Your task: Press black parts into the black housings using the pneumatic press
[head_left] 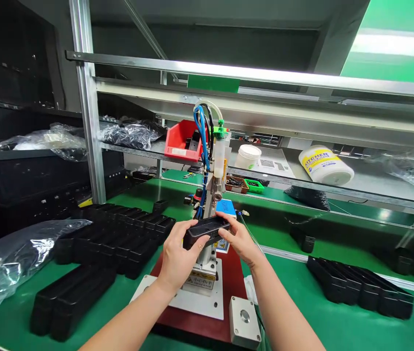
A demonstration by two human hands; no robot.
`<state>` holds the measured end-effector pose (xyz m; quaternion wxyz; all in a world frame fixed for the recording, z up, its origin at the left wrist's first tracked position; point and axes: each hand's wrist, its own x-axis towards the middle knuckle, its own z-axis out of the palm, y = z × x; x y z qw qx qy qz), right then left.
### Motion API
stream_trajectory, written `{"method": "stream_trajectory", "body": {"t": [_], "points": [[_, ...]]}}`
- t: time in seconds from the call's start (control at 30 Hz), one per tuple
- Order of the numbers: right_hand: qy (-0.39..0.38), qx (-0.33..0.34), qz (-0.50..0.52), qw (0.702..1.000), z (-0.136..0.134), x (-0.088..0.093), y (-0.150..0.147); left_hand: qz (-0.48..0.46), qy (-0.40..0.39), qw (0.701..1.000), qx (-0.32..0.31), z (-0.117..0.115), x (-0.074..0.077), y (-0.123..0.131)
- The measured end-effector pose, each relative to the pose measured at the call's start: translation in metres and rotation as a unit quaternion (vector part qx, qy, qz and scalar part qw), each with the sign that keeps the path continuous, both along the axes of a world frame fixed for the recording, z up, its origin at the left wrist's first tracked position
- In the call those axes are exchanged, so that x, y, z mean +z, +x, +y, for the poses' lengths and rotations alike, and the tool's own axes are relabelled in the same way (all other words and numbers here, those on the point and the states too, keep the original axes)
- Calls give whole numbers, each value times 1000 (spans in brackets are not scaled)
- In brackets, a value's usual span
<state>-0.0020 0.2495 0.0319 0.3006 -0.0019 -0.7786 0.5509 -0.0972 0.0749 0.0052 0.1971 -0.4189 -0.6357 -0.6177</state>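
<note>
Between my two hands is a long black plastic housing (208, 229), raised in front of the bench dispensing machine (217, 187). My left hand (178, 251) grips its left end, thumb along the near side. Closed on the right end is my right hand (239, 239), with fingers over the top and near face. The machine has a clear syringe with a green cap and blue hoses above the housing; its nozzle tip is hidden. Below stands the machine's white base plate (210, 302) on a dark red board.
Rows of similar black housings (119, 234) lie at left beside a clear plastic bag (16, 258). More housings (360, 287) lie at right. A button box (245, 319) sits near my right forearm. The shelf holds a red bin (183, 141) and white tubs (325, 165).
</note>
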Motion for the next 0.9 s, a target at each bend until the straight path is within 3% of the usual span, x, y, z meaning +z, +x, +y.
{"method": "stream_trajectory", "body": {"t": [0.17,0.33,0.4,0.9], "points": [[-61,11,39,997,-10,-7,-8,-19,33,999,-30,6,-2,9],[-128,-132,70,980,-19,-18,-33,-29,68,997,-35,16,-4,11],[-148,-156,81,973,-23,-23,-39,-24,73,997,-24,18,-6,10],[-143,-166,152,964,-32,-23,-42,5,71,997,9,20,-6,9]]}}
